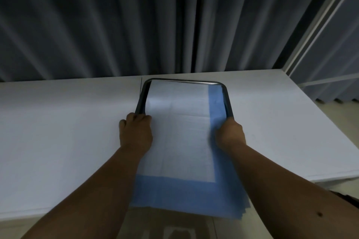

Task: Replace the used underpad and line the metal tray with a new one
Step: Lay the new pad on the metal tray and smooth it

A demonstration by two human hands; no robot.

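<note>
Table (58, 132) fills mid-frame; at centre, the metal tray (140, 101) carries an underpad (178, 126) overhanging the near edge. Left hand (136, 132) and right hand (230, 134) grip tray sides. Uneven lifting may slide the pad off.

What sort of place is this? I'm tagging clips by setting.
Probably a clinic or care room: a metal tray lined with a blue-edged underpad sits on a white-covered table, with grey curtains behind.
</note>
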